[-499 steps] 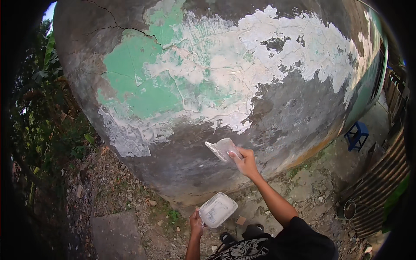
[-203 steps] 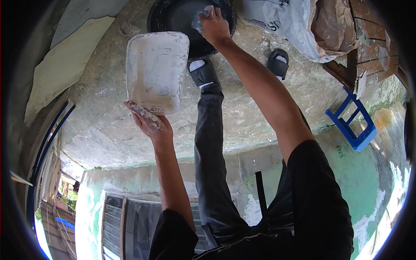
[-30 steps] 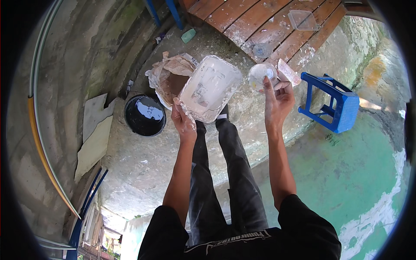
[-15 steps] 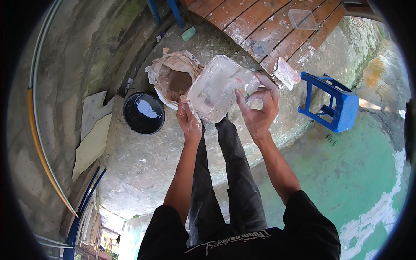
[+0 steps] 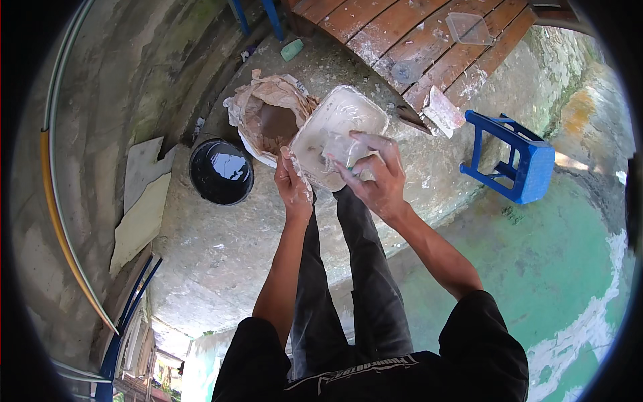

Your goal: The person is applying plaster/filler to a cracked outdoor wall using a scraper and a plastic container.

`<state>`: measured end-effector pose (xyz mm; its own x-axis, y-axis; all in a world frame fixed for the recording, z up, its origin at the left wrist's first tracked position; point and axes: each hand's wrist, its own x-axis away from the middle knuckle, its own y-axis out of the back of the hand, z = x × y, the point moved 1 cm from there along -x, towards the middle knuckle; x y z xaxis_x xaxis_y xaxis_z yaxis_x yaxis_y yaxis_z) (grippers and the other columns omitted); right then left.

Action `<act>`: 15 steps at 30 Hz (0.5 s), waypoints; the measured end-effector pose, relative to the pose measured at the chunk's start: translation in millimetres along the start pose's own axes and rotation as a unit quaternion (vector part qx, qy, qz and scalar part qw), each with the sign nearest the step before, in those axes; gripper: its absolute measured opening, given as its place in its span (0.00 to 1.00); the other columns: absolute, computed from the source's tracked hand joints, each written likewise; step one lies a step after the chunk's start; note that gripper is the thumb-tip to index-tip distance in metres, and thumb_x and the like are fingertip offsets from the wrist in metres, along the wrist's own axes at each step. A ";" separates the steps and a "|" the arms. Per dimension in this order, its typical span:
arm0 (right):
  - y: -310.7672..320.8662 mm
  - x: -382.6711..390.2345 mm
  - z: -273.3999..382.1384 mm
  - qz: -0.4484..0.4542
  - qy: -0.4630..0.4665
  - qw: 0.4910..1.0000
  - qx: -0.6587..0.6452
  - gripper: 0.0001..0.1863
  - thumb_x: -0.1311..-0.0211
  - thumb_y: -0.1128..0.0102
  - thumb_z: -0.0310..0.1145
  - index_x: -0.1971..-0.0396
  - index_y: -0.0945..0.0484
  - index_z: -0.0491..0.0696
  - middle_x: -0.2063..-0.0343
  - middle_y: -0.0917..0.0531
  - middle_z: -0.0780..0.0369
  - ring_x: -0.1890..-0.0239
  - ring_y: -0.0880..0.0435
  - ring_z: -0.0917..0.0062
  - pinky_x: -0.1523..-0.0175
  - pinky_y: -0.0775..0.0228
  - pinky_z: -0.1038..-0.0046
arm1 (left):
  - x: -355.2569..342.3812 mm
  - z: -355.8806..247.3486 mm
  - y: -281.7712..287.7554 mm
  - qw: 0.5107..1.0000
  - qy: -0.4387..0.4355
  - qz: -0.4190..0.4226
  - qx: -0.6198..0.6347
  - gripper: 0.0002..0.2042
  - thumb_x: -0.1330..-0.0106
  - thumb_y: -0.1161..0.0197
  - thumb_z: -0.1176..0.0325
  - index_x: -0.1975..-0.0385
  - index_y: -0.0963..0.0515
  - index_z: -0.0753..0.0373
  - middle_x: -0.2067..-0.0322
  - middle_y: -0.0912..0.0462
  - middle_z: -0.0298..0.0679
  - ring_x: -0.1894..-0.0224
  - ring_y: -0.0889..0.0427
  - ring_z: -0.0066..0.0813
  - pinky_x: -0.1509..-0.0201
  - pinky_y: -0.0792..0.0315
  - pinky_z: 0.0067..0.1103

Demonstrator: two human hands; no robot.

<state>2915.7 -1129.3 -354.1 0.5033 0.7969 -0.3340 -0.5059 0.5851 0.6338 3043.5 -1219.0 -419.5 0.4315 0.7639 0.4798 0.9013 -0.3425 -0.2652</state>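
My left hand (image 5: 293, 184) is closed on the near left rim of a white plastic tub (image 5: 370, 109), its fingers coated with white powder or paste. The tub is held up, tilted, with whitish residue over its inner walls. A clear plastic cup (image 5: 340, 149) is pinched in my right hand (image 5: 383, 175) and lies over the inside of the tub. Whether the cup touches the tub's bottom cannot be made out. Just left of the tub stands an open paper sack (image 5: 246, 107) with grey-brown powder (image 5: 278, 122) inside.
A black bucket (image 5: 221, 184) of dark liquid stands left of the sack. A blue plastic stool (image 5: 536, 171) lies on its side at right. The wooden platform (image 5: 382, 23) at the back bears a clear container (image 5: 469, 29). Broken board pieces (image 5: 140, 218) lean on the left wall.
My right hand has brought the cup left and downward, from the tub's right side to over its middle. My left hand still grips the rim, almost unmoved.
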 end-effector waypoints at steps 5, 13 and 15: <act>3.2 -12.7 -9.9 -0.118 -0.136 0.983 0.027 0.17 0.65 0.27 0.24 0.79 0.30 0.49 0.53 0.24 0.61 0.56 0.25 0.65 0.54 0.30 0.68 | -3.5 10.7 8.7 1.000 -0.009 0.014 0.026 0.21 0.28 0.58 0.56 0.48 0.32 0.69 0.52 0.25 0.42 0.50 0.26 0.28 0.44 0.34 0.25; 7.9 -23.3 -16.6 -0.158 -0.068 0.984 0.039 0.17 0.66 0.26 0.23 0.80 0.30 0.49 0.55 0.24 0.58 0.55 0.25 0.64 0.54 0.32 0.66 | -7.3 13.4 7.2 0.999 0.020 0.017 0.044 0.21 0.28 0.59 0.57 0.47 0.33 0.69 0.50 0.26 0.43 0.49 0.26 0.29 0.43 0.33 0.26; 6.9 -23.6 -13.6 -0.081 0.017 0.995 0.063 0.16 0.65 0.26 0.23 0.81 0.30 0.49 0.55 0.25 0.57 0.55 0.25 0.65 0.54 0.31 0.68 | -7.7 13.1 12.3 0.998 0.005 0.034 0.044 0.21 0.28 0.59 0.57 0.47 0.34 0.69 0.50 0.27 0.43 0.49 0.26 0.30 0.43 0.34 0.26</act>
<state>2890.8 -1142.0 -351.4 0.5457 0.6996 -0.4613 -0.3277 0.6848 0.6508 3050.8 -1221.9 -437.4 0.4919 0.7348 0.4670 0.8634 -0.3428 -0.3702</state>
